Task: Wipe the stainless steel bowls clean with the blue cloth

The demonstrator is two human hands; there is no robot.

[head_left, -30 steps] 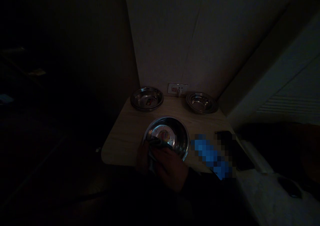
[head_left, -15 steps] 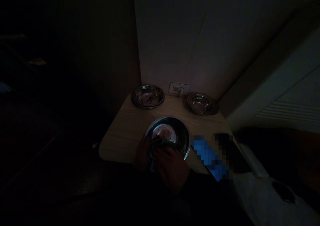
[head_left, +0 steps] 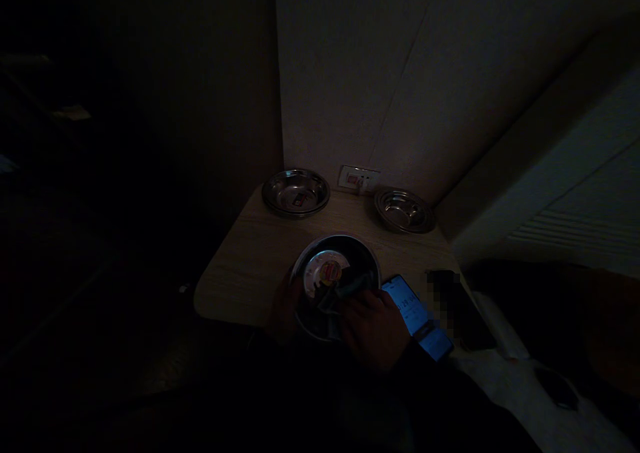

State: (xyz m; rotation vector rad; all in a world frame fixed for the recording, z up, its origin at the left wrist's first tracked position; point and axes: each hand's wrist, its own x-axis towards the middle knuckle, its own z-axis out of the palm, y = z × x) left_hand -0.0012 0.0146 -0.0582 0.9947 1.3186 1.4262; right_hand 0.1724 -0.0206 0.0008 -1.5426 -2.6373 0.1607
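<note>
A round shiny metal bowl [head_left: 370, 256] with a coloured label on its inner bottom sits at the front of the small wooden table. At the bowl's left rim my left hand [head_left: 285, 309] is closed, steadying it; its fingers are dim. My right hand [head_left: 375, 326] reaches over the near right side of the bowl and presses a dark greenish cloth [head_left: 333, 301] against the inside. Part of the cloth is hidden under the fingers.
Stacked metal bowls stand at the back left [head_left: 296, 193] and back right [head_left: 405, 211] of the table [head_left: 235, 266]. A lit phone [head_left: 413, 309] and a dark phone-like slab [head_left: 465, 313] lie to the right. A wall socket [head_left: 359, 178] holds a plug. The room is very dark.
My right hand has slid to the right with the cloth, across the inside of the bowl, uncovering more of the label. My left hand stays at the left rim.
</note>
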